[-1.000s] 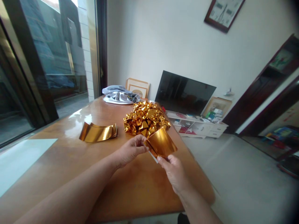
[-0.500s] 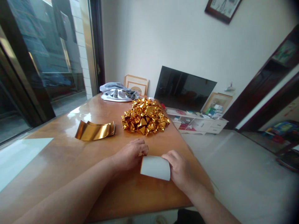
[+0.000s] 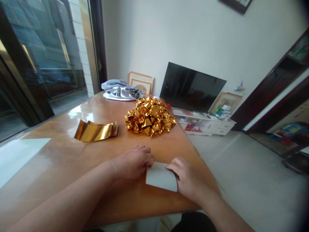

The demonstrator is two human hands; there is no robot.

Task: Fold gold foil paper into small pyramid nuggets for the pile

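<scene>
Apparently, something red [image 3: 196, 129] in cabinet [image 3: 209, 126] beyond paper [image 3: 161, 177]

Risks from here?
1. The pale sheet looks bowed near the right hand; it could spring or crease unevenly if the fingers slip.
2. The left hand is at the sheet's upper left corner, so the sheet may twist if that contact shifts.
3. The pile of folded gold pieces sits close to the right edge of the table; a bump might send some to the floor.
</scene>
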